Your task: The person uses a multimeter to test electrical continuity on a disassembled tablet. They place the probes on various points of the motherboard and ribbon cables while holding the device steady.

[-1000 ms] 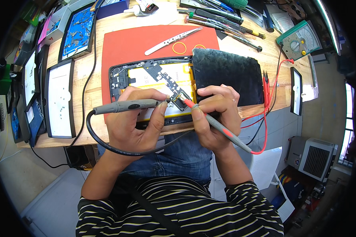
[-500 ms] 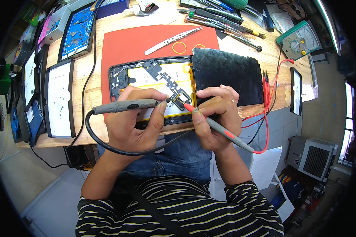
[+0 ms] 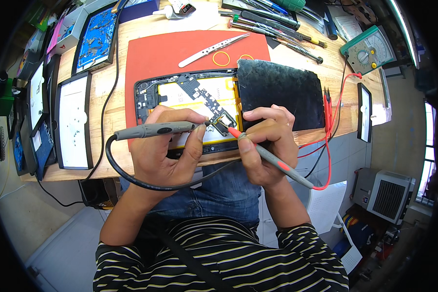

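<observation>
My left hand [image 3: 169, 143] pinches a grey test probe [image 3: 155, 129] with a black cable, its tip over a black circuit board [image 3: 207, 100]. In my right hand [image 3: 272, 146] is a red-and-grey test probe [image 3: 280, 164], its red end close to the board's lower right end. Whether either tip touches metal is too small to tell. The board lies slantwise across the white battery area of an opened tablet [image 3: 146, 95]. Against the tablet's right side rests a dark screen panel [image 3: 282, 92]. An analog multimeter [image 3: 367, 54] stands at the far right, with a red lead plugged in.
Beneath the tablet lies a red mat [image 3: 151, 53], bearing tweezers [image 3: 211, 50] and yellow rubber bands [image 3: 221, 59]. Screwdrivers [image 3: 277, 34] crowd the back right. White trays with tiny parts [image 3: 74, 121] and a blue parts tray [image 3: 97, 36] line the left. Red clips [image 3: 328, 109] hang by the screen panel.
The red probe in my right hand has shifted very slightly to the right. My left hand and its probe look the same.
</observation>
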A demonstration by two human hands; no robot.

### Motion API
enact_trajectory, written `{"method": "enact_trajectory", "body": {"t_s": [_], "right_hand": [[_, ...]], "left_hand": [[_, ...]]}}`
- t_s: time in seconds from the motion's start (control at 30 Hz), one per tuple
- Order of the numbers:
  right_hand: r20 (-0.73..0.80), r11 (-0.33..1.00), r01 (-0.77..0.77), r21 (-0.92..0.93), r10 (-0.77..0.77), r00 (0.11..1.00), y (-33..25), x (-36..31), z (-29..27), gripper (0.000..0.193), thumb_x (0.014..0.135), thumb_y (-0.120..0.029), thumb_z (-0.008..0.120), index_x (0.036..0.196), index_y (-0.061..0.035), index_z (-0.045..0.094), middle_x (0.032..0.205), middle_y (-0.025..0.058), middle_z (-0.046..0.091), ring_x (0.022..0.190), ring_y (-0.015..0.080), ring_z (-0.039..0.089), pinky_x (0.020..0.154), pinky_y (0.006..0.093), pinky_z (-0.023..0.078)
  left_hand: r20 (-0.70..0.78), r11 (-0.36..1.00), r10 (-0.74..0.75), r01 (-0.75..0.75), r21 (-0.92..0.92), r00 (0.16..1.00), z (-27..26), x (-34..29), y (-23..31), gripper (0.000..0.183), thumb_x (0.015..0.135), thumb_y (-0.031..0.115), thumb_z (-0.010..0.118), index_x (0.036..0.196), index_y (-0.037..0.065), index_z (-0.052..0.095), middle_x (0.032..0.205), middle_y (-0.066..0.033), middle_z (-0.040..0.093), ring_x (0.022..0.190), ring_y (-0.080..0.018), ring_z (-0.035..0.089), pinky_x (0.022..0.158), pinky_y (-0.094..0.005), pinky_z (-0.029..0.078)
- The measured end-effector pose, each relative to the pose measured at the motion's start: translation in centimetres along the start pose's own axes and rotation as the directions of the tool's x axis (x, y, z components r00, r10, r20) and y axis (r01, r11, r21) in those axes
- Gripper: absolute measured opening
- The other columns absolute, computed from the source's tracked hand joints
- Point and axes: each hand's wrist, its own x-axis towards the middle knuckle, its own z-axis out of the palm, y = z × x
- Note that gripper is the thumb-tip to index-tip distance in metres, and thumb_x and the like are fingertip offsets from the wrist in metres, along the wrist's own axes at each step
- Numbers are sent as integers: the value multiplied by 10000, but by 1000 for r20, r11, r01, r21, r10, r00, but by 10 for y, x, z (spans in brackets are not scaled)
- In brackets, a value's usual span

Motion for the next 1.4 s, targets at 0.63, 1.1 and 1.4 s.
{"method": "enact_trajectory", "body": {"t_s": [0.63,1.1,1.4], "right_hand": [[-90,1000,-27,11,28,996,5,-3,5,151,777,-88,705,807,-91,557,717,20,613,879,236,665,916,478,418],[-86,1000,-22,10,23,996,5,-3,4,146,775,-86,698,803,-86,555,724,32,610,875,237,664,912,480,421],[-84,1000,-22,9,22,996,5,-3,4,143,777,-89,700,799,-83,559,732,33,616,874,236,665,906,478,422]], "left_hand": [[-82,999,48,-49,-12,996,4,1,-4,184,810,-18,716,981,17,656,857,-96,644,689,-124,615,566,-241,468],[-38,999,38,-38,6,999,2,0,-2,179,858,-9,688,1028,14,637,938,-95,685,762,-138,593,642,-251,469],[-30,998,60,-60,9,998,4,2,-1,206,824,-21,718,1022,18,674,941,-87,667,789,-188,621,622,-277,484]]}}
